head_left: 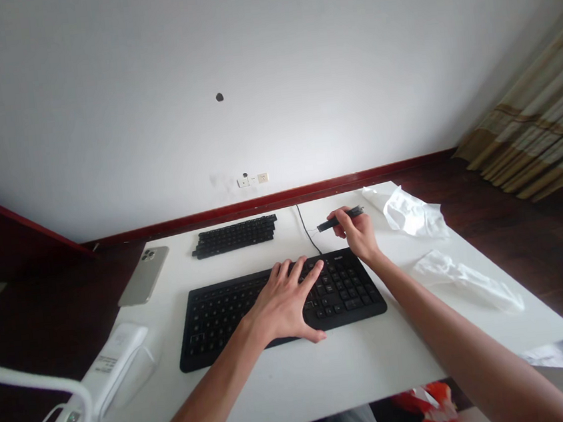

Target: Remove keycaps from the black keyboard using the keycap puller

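Left hand (285,302) lies flat, fingers spread, on the right half of the large black full-size keyboard (222,314), which sits mid-table on the white rectangular table (338,366). Right hand (359,233) is raised just beyond the keyboard's far right corner, fingers pinching a slim black pen-like tool (340,219) held near level. A smaller black key panel (235,235) lies farther back. Crumpled clear plastic wrapping (412,214) lies to the right.

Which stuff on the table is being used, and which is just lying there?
Being used: big black keyboard under the left hand; thin black tool held in the right hand.

Just lying there: small keyboard, phone, two clear plastic wrappers, white device with cable.
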Demonstrator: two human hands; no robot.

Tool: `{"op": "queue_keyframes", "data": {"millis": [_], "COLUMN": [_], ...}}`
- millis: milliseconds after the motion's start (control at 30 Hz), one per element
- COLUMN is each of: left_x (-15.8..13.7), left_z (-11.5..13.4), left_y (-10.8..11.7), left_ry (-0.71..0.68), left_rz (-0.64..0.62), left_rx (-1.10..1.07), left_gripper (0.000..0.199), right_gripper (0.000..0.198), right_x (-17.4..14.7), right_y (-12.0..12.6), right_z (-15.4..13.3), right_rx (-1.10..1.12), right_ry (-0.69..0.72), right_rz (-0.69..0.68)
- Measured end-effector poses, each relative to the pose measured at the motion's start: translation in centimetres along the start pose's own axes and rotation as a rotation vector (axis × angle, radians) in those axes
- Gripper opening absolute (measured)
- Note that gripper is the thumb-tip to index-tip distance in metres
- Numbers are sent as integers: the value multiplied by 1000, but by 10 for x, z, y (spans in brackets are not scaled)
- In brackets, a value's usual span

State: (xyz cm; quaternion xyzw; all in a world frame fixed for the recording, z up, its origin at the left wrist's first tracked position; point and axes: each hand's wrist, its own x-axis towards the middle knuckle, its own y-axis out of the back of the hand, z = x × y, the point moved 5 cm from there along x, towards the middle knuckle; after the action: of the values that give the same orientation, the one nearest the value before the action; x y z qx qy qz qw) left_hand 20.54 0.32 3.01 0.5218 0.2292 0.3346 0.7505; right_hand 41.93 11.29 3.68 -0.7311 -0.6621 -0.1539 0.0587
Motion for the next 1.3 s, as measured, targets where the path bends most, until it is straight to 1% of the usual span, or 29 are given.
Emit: {"op": "queue_keyframes", "data": {"millis": [167, 367, 433, 500, 600, 633, 700, 733, 867, 967, 1167, 1300], "left_x": [-4, -5, -5, -6, -6, -6, -5, -4, -1, 0, 1, 1], "left_z": [-3, -3, -6, -11, -22, -25, -25, -24, -11, -5, -6, -8], "left_y": [-2, 0, 5, 14, 27, 28, 25, 22, 9, 5, 5, 5], "left_ry": [-17, -64, -74, -56, 33, 55, 71, 68, 43, 36, 39, 42], "left_rz": [3, 24, 33, 100, 267, 301, 320, 313, 274, 263, 263, 278], "left_rx": [-21, -38, -63, -93, -84, -69, -40, -32, -27, -22, -16, -19], "left_gripper": [140, 141, 138, 124, 82, 69, 51, 48, 54, 57, 53, 54], "right_gripper": [42, 48, 49, 48, 47, 46, 45, 45, 45, 45, 44, 45], "right_x": [-3, -8, -11, -15, -19, -20, -21, -20, -19, -19, -23, -25], "right_y": [-5, -6, -8, -12, -17, -18, -19, -19, -16, -16, -20, -21], "right_z": [-1, -9, -13, -17, -20, -21, -21, -21, -21, -22, -33, -38], "right_rx": [-44, -64, -46, -52, -111, -139, -188, -204, -234, -269, -382, -437], "right_ry": [9, 26, 19, 12, 15, 19, 39, 51, 66, 73, 150, 154], "right_rz": [11, 37, 13, -37, -99, -110, -118, -116, -105, -111, -136, -120]}}
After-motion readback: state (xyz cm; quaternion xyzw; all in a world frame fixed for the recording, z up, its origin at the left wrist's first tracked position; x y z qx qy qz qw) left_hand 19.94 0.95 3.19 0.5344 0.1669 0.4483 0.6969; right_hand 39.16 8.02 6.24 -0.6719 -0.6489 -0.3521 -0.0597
